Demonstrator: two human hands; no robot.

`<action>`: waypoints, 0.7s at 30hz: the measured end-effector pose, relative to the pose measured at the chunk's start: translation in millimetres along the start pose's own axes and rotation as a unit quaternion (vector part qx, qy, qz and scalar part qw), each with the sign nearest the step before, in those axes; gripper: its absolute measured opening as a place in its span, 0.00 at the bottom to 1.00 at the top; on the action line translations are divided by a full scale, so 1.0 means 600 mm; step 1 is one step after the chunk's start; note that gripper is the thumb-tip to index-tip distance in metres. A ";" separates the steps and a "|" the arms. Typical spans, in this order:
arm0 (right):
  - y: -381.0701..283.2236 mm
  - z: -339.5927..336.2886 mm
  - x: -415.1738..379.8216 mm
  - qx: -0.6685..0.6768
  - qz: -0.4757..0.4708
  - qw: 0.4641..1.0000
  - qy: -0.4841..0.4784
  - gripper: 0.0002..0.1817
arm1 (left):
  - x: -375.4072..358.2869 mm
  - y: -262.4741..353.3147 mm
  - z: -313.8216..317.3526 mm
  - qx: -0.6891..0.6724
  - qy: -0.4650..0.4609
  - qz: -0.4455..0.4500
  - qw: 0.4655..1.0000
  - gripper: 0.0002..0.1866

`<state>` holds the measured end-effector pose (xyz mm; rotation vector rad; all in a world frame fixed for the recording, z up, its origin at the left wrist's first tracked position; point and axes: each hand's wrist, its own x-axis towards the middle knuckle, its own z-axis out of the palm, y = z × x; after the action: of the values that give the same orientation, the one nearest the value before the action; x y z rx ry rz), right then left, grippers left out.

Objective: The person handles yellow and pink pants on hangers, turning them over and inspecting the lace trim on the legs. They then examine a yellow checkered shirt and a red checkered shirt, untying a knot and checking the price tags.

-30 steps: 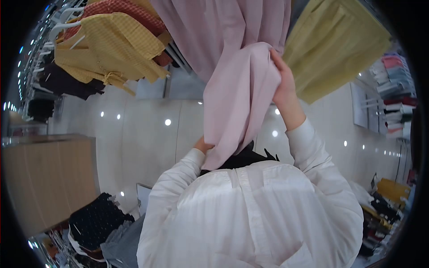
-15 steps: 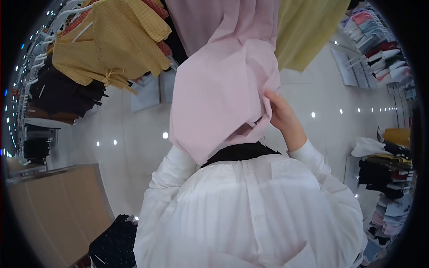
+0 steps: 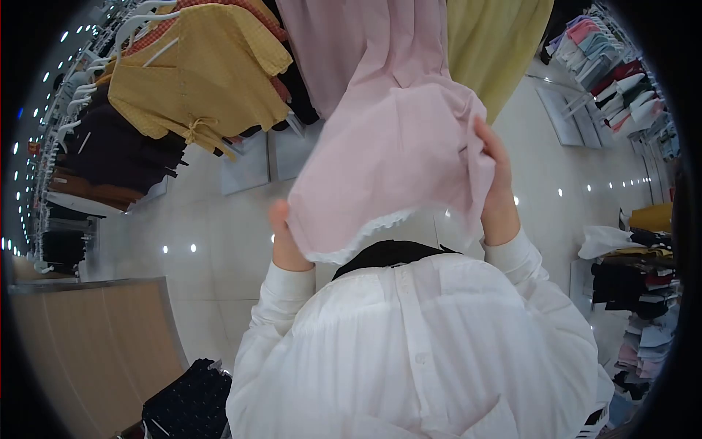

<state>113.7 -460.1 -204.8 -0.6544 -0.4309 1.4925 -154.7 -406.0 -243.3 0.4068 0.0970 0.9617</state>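
Observation:
A pale pink garment [image 3: 387,161] is stretched between my two hands in front of my waist; its exact kind does not show. Its near edge is white and scalloped, and its upper part narrows into hanging pink folds. My left hand [image 3: 286,238] grips the lower left side, with the thumb showing and the fingers mostly behind the cloth. On the other side, my right hand [image 3: 500,179] is closed around the bunched right edge, higher up.
Hanging pink cloth [image 3: 314,44] and yellow cloth [image 3: 497,44] are at the top. A yellow checked blouse [image 3: 197,80] hangs on the left rack, with dark clothes behind. A wooden counter [image 3: 95,351] stands lower left. Folded clothes [image 3: 632,282] are stacked at right.
My left hand has come into view from behind the cloth. The garment has spread out, showing its white edge, and my right hand has moved up and to the right with it.

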 end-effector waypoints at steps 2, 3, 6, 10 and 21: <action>-0.001 0.019 -0.015 0.079 -0.035 0.996 -0.035 0.34 | 0.005 -0.001 0.010 0.058 -0.108 -0.017 0.992 0.30; 0.000 0.007 -0.016 0.080 -0.034 0.996 -0.036 0.34 | 0.009 -0.001 0.020 0.058 -0.107 -0.016 0.992 0.30; 0.005 -0.024 -0.022 0.177 0.011 0.944 -0.279 0.43 | 0.017 -0.005 0.054 -0.030 -0.092 0.006 0.995 0.33; 0.009 -0.039 -0.037 0.115 -0.045 0.935 -0.332 0.44 | 0.016 -0.012 0.066 -0.032 -0.062 0.027 0.997 0.33; -0.044 -0.031 -0.082 -0.115 -0.087 0.988 0.051 0.16 | -0.019 -0.036 0.057 0.216 0.030 0.134 0.967 0.33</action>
<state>143.4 -510.1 -195.8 -0.8489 -0.5710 1.2490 -135.5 -436.0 -220.8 0.8077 0.3155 1.2223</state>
